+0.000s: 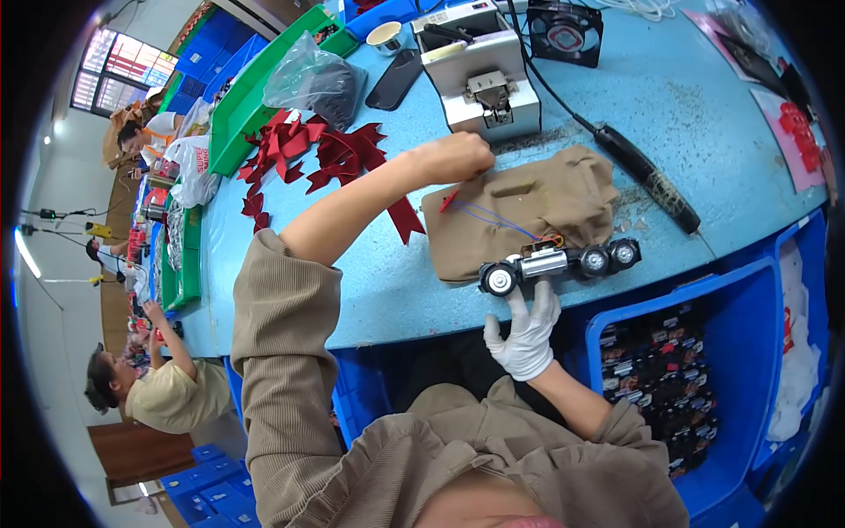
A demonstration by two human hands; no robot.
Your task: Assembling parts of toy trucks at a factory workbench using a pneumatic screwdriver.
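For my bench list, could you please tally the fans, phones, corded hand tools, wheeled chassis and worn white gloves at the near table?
Fan: 1
Phone: 1
Corded hand tool: 1
Wheeled chassis: 1
White glove: 1
Total: 5

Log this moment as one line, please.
Left hand: bare, curled near machine, contents hidden | Right hand: gloved, touching chassis | Chassis: at cloth's near edge | Black tool: lying right of cloth
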